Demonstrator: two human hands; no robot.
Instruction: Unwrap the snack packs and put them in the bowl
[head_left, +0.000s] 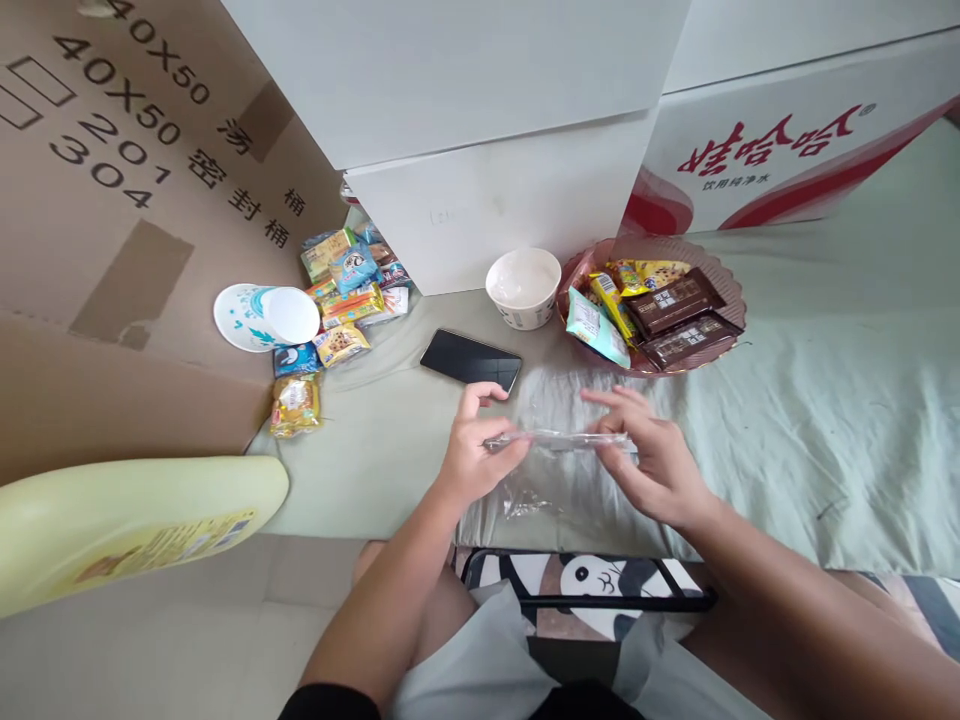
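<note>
My left hand (486, 445) pinches the left end of a thin, flat packet in clear plastic (559, 440), seen nearly edge-on. At the other end, the thumb and fingers of my right hand (652, 455) close on it, with the index finger stretched out above. What lies inside the plastic I cannot make out. Loose clear plastic film (532, 498) lies on the pale green cloth (360, 490) below. A black phone (471, 360) lies just beyond my left hand. Past my right hand stands a pink scalloped plate (724, 290) with several wrapped snacks.
A white paper bowl (523, 290) stands between phone and plate. At left are a paper cup on its side (266, 317), several snack packets (345, 300) and a yellow bottle (142, 520). Cardboard boxes (495, 210) wall the back; a large brown carton (150, 230) stands left.
</note>
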